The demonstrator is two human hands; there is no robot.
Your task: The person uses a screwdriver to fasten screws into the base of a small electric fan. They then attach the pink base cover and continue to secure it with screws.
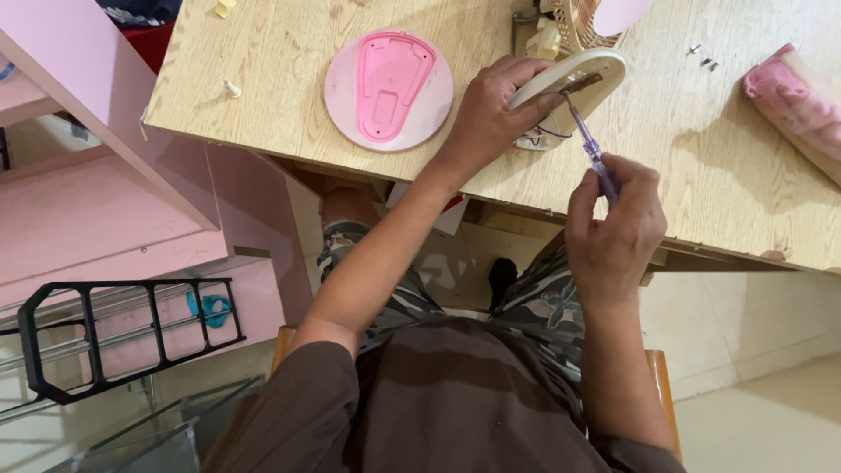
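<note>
Left hand [491, 109] was clenched around the rim of a white oval base [574, 83], tilted on edge near the front of the tabletop [289, 52]. Right hand [618, 223] pinched the handle of a purple-handled screwdriver [589, 144], its tip set into a dark metal part on the base's underside. Thin wires [539, 136] hung from the base beside the left thumb.

Risks, as judged:
- The base rested on its edge with only the left grip steadying it; a hard push from the driver could tip it or slide it toward the tabletop's front edge.
- The driver met the part at a slant, so the tip could skip out and strike the wires or the left fingers just beside it.
- Loose screws [703, 60] lay bare on the tabletop, well apart from the work; a knock could roll them off.

Containers: none proper in view. A round pink plate [342, 96] lay flat to the left with a pink teardrop cover [390, 83] seated in it. A pink cloth [788, 96] lay at the right edge.
</note>
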